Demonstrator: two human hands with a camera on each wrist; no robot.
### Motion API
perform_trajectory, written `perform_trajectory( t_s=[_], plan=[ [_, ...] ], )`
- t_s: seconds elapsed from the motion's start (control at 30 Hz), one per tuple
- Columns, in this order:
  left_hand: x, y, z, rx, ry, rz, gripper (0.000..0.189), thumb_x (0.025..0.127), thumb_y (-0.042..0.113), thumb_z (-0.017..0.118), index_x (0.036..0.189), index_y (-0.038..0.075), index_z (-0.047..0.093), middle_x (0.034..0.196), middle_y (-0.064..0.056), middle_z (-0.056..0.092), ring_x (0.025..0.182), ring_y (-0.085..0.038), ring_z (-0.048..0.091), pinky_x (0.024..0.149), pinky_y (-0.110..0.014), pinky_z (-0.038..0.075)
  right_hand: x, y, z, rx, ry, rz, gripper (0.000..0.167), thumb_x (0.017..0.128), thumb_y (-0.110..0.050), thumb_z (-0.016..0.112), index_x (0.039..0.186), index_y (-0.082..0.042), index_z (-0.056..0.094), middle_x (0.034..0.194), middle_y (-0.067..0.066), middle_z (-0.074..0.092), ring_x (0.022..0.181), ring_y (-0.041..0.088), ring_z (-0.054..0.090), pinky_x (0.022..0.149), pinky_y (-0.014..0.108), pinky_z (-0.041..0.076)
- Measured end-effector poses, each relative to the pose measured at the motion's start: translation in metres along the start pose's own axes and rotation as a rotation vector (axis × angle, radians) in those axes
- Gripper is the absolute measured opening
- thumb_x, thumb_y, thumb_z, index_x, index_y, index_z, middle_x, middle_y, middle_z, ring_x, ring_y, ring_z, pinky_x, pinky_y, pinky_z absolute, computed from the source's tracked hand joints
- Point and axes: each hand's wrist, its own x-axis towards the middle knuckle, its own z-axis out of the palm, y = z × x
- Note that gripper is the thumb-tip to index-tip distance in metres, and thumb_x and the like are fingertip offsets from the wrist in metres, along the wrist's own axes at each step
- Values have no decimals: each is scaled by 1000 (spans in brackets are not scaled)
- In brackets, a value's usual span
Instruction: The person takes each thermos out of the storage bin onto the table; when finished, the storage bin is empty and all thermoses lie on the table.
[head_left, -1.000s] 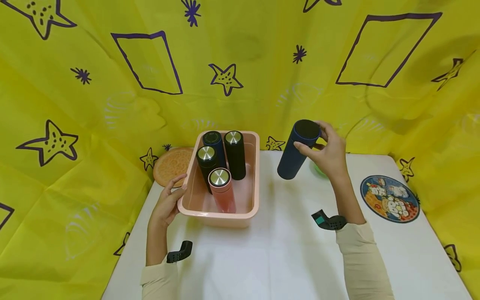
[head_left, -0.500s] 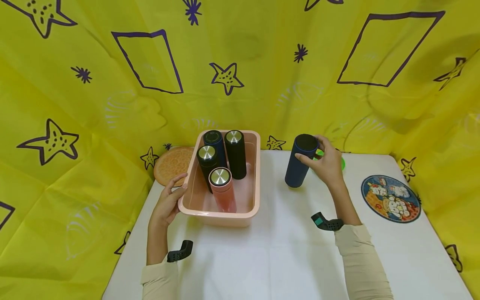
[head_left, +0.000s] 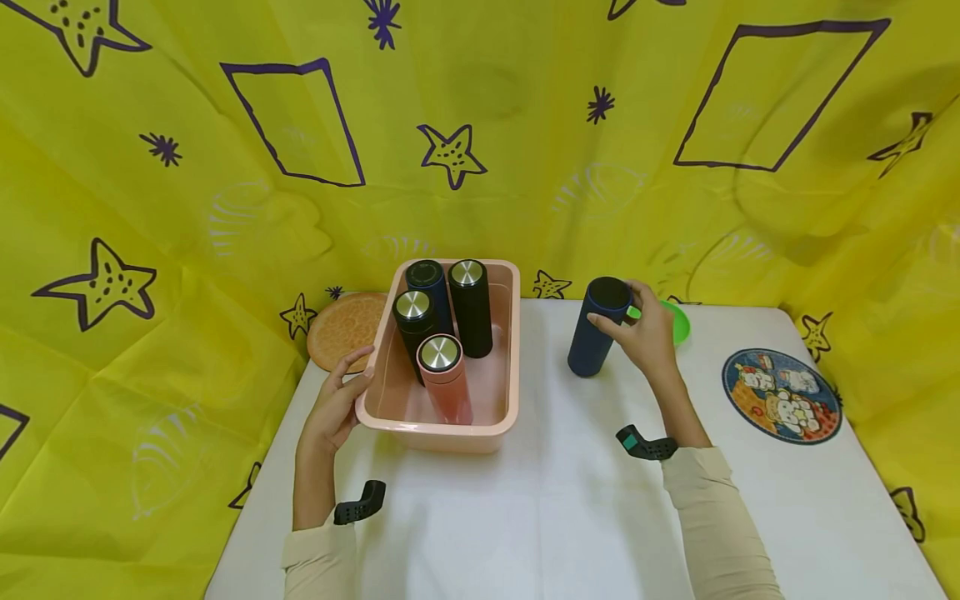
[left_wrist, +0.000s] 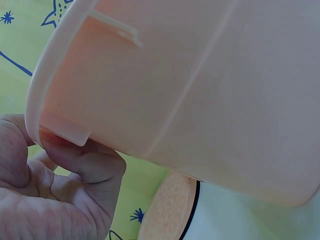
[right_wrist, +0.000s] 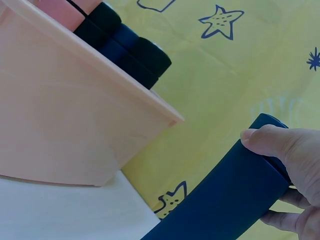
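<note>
My left hand (head_left: 333, 408) grips the left rim of a pink plastic tub (head_left: 450, 442); in the left wrist view its fingers curl under the rim. Inside the tub stand a pink thermos (head_left: 447, 392), a shorter black thermos (head_left: 414, 321), a taller black thermos (head_left: 471, 312) and a dark blue thermos (head_left: 427, 279). To the right of the tub, my right hand (head_left: 648, 333) holds another dark blue thermos (head_left: 590, 342) near its top, thumb in front and fingers behind. This thermos leans slightly; whether its base touches the table cannot be told.
A bright green round object (head_left: 678, 323) lies partly hidden behind my right hand. A round mat with cartoon figures (head_left: 782, 397) is on the right of the white table (head_left: 525, 525). A brown round mat (head_left: 341, 329) lies behind the left hand. Yellow curtain (head_left: 517, 225) surrounds the table.
My right hand has lowered the dark blue thermos toward the table and brought it more upright, uncovering more of the green object. The left hand and tub have stayed in place.
</note>
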Motion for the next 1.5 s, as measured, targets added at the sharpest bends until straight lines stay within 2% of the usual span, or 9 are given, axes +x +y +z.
perform_trajectory(
  t_s=[0.4, 0.83, 1.1, 1.3, 1.4, 1.5],
  plan=[
    [3, 2, 1, 3, -7, 5, 46, 103, 18, 50, 146, 19, 35, 114, -7, 50, 83, -17, 69, 66, -32, 59, 1, 8, 5, 17, 5, 5, 77, 80, -16, 81, 140, 8, 40, 134, 30, 55, 127, 42, 52, 95, 57, 48],
    [4, 3, 0, -4, 11, 2, 44, 103, 19, 51, 144, 22, 38, 112, -4, 49, 82, -14, 68, 68, -32, 59, 6, 7, 1, 10, -43, 53, 81, 83, -24, 79, 145, 3, 34, 141, 28, 49, 131, 44, 47, 98, 56, 47],
    [5, 4, 0, -15, -7, 14, 40, 103, 17, 50, 141, 24, 41, 113, -4, 48, 83, -13, 67, 68, -30, 58, 6, 6, -2, 18, -56, 68, 82, 84, -27, 78, 146, 2, 33, 142, 27, 48, 132, 44, 46, 100, 56, 45],
    [12, 5, 7, -10, -42, 42, 43, 103, 17, 50, 144, 21, 38, 116, -5, 47, 87, -13, 66, 69, -30, 58, 4, 8, -8, 23, -21, 72, 81, 85, -27, 77, 146, 1, 33, 141, 26, 49, 131, 44, 46, 100, 58, 45],
    [8, 3, 6, -10, -34, 22, 42, 103, 17, 50, 143, 21, 38, 115, -5, 48, 85, -13, 67, 68, -30, 58, 2, 11, -6, 20, -31, 75, 81, 84, -27, 78, 146, 1, 34, 141, 26, 49, 130, 44, 47, 99, 57, 45],
    [2, -1, 2, -23, 0, 10, 40, 103, 16, 49, 141, 22, 40, 110, -4, 54, 81, -13, 67, 66, -29, 58, 2, 12, 0, 26, -69, 70, 83, 84, -30, 78, 147, 1, 33, 141, 27, 49, 130, 45, 47, 100, 57, 45]
  ],
)
